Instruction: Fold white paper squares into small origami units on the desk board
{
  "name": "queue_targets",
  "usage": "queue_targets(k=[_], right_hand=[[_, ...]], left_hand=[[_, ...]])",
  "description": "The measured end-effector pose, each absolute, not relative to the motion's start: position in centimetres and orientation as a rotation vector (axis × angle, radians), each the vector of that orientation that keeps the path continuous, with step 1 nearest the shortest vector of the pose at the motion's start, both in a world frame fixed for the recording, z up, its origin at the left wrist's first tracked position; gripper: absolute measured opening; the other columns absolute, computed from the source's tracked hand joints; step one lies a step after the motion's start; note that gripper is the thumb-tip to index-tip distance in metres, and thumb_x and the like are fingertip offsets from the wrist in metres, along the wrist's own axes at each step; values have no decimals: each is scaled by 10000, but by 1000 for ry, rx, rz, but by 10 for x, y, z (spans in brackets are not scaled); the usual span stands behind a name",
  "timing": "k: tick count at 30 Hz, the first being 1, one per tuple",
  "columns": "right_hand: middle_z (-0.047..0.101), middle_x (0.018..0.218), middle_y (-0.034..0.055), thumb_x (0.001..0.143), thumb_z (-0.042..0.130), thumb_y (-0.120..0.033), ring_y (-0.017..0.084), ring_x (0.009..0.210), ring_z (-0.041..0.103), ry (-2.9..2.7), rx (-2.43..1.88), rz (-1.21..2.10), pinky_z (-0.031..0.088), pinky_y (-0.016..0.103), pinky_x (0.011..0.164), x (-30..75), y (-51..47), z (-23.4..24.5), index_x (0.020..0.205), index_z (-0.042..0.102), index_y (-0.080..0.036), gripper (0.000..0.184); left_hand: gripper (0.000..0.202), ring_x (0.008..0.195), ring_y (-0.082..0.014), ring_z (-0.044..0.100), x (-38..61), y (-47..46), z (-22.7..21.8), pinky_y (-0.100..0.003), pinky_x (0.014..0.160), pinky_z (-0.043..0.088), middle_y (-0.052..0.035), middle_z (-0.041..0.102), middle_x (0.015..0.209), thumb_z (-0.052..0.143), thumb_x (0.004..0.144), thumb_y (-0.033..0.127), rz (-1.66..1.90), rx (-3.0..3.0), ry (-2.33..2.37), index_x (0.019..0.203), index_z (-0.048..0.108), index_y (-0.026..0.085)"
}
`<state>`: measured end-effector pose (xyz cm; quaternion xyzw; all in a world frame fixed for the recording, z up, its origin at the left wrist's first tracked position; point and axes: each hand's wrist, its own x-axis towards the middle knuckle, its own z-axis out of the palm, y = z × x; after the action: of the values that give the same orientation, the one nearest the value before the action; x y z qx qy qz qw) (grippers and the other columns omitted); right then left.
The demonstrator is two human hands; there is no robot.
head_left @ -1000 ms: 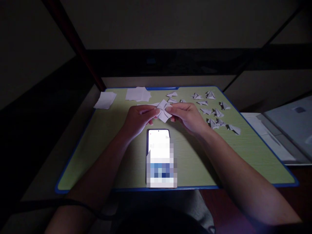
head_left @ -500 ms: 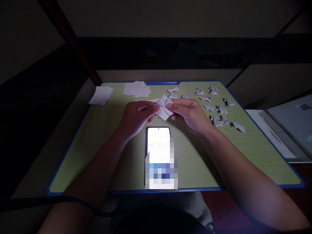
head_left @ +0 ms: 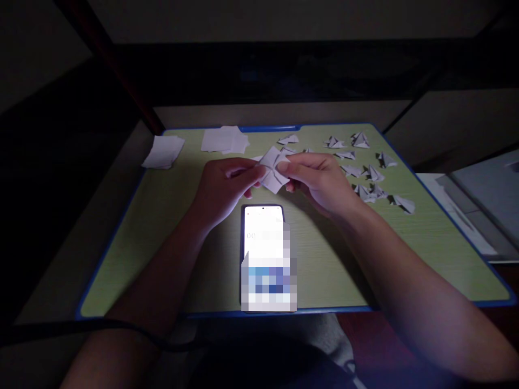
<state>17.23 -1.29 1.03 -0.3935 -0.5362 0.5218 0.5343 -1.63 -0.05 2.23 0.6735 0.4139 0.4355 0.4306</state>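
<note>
A small piece of white folded paper (head_left: 272, 174), roughly square with creased flaps meeting at its middle, is held up above the table. My left hand (head_left: 231, 186) pinches its left corner between thumb and fingers. On the opposite side, my right hand (head_left: 318, 181) grips it with the thumb pressed on the front face. The fingers behind the paper are partly hidden. Just beyond it, some white paper on the table is mostly covered by the hands.
A lit phone (head_left: 263, 248) lies near the front edge of the green table (head_left: 324, 259). Two stacks of paper sheets, one at the far left (head_left: 162, 152) and one at the back (head_left: 221, 140), lie flat. Several folded paper pieces (head_left: 373, 173) are scattered at the right.
The view has tilted slightly, so the table sits a little higher in it. Both hands keep hold of the folded paper, the left thumb shifting slightly toward its edge.
</note>
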Motion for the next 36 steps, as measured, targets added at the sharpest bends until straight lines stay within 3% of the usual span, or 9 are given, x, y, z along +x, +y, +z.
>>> queue_targets(k=[36], right_hand=[[645,646,-5,737,831,-394,88,554,490,-1302,-954,1239,377,246,502,174,-13,10,678,761,-206,209]], left_hand=[[168,573,-94,625,-18,1,19,-176,459,459,-59,725,709,703,801,286,1099,1694,989,844,780,144]])
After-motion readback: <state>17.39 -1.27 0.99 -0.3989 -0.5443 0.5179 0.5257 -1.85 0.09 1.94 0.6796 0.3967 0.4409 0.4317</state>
